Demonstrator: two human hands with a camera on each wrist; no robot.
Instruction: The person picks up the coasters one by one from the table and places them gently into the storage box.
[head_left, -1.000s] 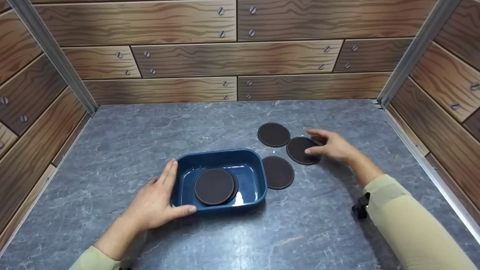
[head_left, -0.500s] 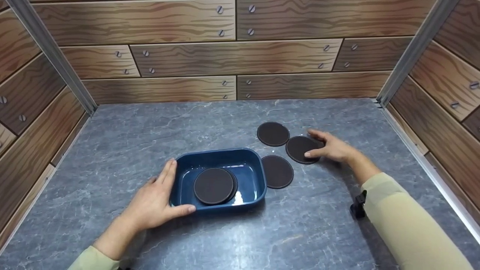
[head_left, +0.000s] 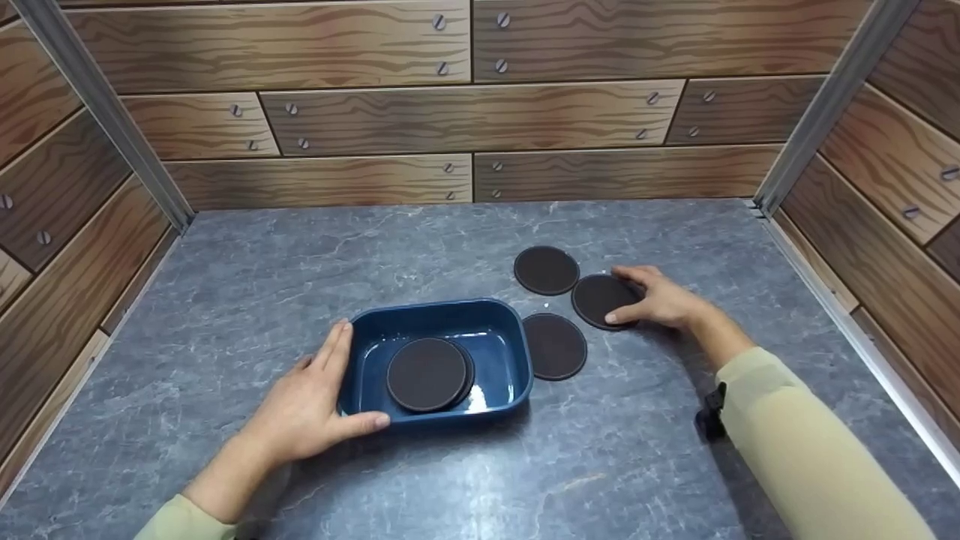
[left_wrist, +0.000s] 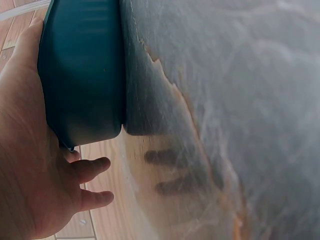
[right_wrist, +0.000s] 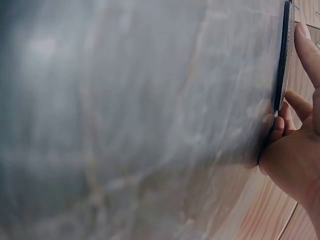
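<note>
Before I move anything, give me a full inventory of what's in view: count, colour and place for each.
Dish: one, blue, near the middle of the table.
Stacked coasters: at least two, dark brown, inside the dish.
Loose coasters: three, dark brown, to the dish's right.
Table: one, marbled grey, beneath everything.
Walls: three, wood-patterned brown, at back, left and right.
Metal posts: two, grey, at the back corners.
Wrist device: one seen clearly, black, at the person's right wrist.
Sleeves: two, pale yellow-green, on the forearms.
Left hand: one, bare, against the dish's left end.
Right hand: one, bare, at the rightmost loose coaster; whether it pinches is unclear.
</note>
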